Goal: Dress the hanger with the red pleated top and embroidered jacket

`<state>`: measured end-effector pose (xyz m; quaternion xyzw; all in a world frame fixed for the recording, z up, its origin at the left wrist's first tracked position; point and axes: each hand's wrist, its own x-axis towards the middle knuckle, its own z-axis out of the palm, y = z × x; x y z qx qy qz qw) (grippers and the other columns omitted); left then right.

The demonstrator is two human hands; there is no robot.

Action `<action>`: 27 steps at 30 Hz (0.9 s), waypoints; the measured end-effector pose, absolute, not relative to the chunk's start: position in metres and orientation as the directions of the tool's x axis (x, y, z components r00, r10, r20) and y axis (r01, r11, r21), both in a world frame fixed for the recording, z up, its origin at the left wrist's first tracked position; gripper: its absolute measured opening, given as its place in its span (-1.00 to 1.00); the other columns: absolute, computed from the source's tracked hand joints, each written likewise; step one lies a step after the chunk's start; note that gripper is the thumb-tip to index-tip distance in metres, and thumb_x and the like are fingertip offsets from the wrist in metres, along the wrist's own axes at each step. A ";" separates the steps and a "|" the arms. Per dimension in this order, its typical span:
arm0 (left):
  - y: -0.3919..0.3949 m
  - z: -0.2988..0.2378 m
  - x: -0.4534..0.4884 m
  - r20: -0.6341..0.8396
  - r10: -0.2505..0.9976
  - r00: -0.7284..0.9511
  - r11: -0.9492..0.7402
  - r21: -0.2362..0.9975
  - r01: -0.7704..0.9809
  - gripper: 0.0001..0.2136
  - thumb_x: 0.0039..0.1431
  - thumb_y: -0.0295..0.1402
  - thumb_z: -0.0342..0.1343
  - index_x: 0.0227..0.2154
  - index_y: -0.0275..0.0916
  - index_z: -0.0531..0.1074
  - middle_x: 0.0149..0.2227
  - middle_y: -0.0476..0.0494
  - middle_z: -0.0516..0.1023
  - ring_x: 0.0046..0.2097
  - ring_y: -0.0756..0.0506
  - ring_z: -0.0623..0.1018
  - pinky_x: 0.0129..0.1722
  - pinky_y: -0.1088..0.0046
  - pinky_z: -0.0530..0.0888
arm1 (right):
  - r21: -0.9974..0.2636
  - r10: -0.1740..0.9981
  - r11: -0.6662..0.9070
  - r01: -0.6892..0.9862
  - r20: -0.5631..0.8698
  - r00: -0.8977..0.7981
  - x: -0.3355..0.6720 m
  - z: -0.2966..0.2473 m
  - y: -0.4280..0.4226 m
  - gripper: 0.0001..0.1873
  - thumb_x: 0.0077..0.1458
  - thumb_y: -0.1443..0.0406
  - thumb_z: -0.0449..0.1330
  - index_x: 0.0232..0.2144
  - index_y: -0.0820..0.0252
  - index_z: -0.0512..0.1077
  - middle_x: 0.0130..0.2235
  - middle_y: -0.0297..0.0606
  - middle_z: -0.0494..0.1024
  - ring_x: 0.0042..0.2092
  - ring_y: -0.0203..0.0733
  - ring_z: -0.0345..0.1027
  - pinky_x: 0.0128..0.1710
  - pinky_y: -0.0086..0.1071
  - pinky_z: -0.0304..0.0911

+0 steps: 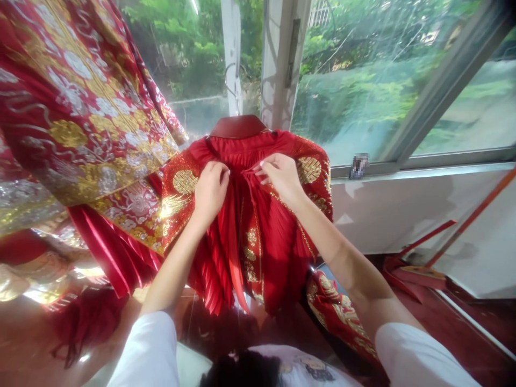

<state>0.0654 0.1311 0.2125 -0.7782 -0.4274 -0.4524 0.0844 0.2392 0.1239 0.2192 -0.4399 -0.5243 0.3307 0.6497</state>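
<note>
A red pleated garment with gold-embroidered panels hangs in front of me on a dark red hanger with a metal hook. My left hand is closed at the upper left of the garment, thumb and fingers pinching its red cloth. Opposite it, my right hand pinches the cloth near the middle of the gathered top, where a thin red edge or tie shows. A red ribbon dangles down the front between my forearms. Whether the embroidered shoulders belong to the same piece I cannot tell.
Larger red garments with gold and silver embroidery hang close on the left. Behind is a window with a sill. A red long-handled tool leans at the right wall. An embroidered red cloth lies lower right.
</note>
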 end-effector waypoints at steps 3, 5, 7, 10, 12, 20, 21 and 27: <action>0.131 0.215 0.067 0.749 0.609 0.263 -0.574 0.187 0.797 -0.85 0.21 -0.37 0.10 -0.16 -0.23 0.42 -0.02 -0.27 0.44 0.00 -0.23 0.41 -0.11 0.28 0.38 | -0.900 0.865 0.430 0.067 0.432 0.254 0.237 0.216 0.123 -0.96 0.03 0.41 0.09 -0.46 0.26 0.30 -0.36 -0.20 0.55 -0.34 -0.33 0.46 -0.54 -0.57 0.29; 0.132 0.216 0.069 0.746 0.613 0.261 -0.560 0.178 0.809 -0.90 0.20 -0.40 0.10 -0.23 -0.23 0.43 -0.02 -0.27 0.44 0.01 -0.25 0.40 -0.14 0.28 0.38 | -0.884 0.842 0.455 0.104 0.466 0.273 0.238 0.213 0.123 -0.95 0.02 0.41 0.09 -0.47 0.24 0.29 -0.37 -0.21 0.54 -0.35 -0.31 0.46 -0.48 -0.50 0.34; 0.135 0.216 0.070 0.757 0.607 0.244 -0.606 0.242 0.758 -0.95 0.20 -0.44 0.08 -0.33 -0.22 0.43 -0.14 -0.22 0.49 -0.05 -0.21 0.44 -0.14 0.30 0.38 | -0.843 0.787 0.499 0.199 0.538 0.302 0.239 0.211 0.122 -0.92 0.01 0.41 0.11 -0.50 0.22 0.28 -0.42 -0.25 0.51 -0.38 -0.30 0.44 -0.39 -0.41 0.39; 0.142 0.217 0.072 0.744 0.631 0.218 -0.722 0.461 0.517 -0.95 0.17 -0.45 0.08 -0.38 -0.22 0.43 -0.33 -0.10 0.52 -0.26 -0.08 0.49 -0.20 0.37 0.40 | -0.777 0.716 0.552 0.303 0.628 0.306 0.242 0.208 0.124 -0.90 0.02 0.37 0.14 -0.50 0.20 0.27 -0.45 -0.30 0.47 -0.39 -0.29 0.42 -0.28 -0.33 0.40; 0.146 0.218 0.073 0.704 0.687 0.183 -0.716 0.609 0.342 -0.96 0.14 -0.44 0.09 -0.38 -0.23 0.43 -0.41 -0.05 0.52 -0.38 -0.03 0.47 -0.29 0.42 0.40 | -0.792 0.748 0.567 0.227 0.610 0.260 0.243 0.207 0.127 -0.95 0.04 0.35 0.12 -0.38 0.18 0.28 -0.40 -0.31 0.48 -0.33 -0.29 0.44 -0.25 -0.35 0.41; 0.146 0.225 0.074 0.648 0.747 0.148 -0.664 0.739 0.115 -0.96 0.07 -0.43 0.07 -0.40 -0.22 0.40 -0.59 0.06 0.34 -0.56 0.04 0.29 -0.51 0.50 0.26 | -0.820 0.813 0.572 -0.024 0.562 0.154 0.242 0.208 0.134 -0.72 0.12 0.34 0.09 -0.09 0.09 0.18 -0.34 -0.37 0.41 -0.28 -0.33 0.39 -0.17 -0.40 0.37; 0.147 0.226 0.070 0.669 0.730 0.136 -0.683 0.717 0.140 -0.97 0.07 -0.42 0.08 -0.41 -0.21 0.40 -0.60 0.06 0.33 -0.57 0.04 0.28 -0.51 0.50 0.25 | -0.822 0.813 0.569 -0.006 0.561 0.156 0.244 0.209 0.135 -0.73 0.12 0.35 0.09 -0.10 0.09 0.19 -0.37 -0.38 0.40 -0.31 -0.33 0.38 -0.20 -0.41 0.36; 0.145 0.233 0.045 0.704 0.683 0.194 -0.682 0.520 0.514 -0.91 0.04 -0.31 0.16 -0.44 -0.19 0.40 -0.61 0.03 0.40 -0.54 0.00 0.31 -0.49 0.48 0.18 | -0.786 0.805 0.571 0.237 0.593 0.027 0.270 0.213 0.133 -0.77 0.09 0.38 0.11 -0.16 0.12 0.25 -0.56 -0.48 0.25 -0.52 -0.34 0.21 -0.43 -0.44 0.21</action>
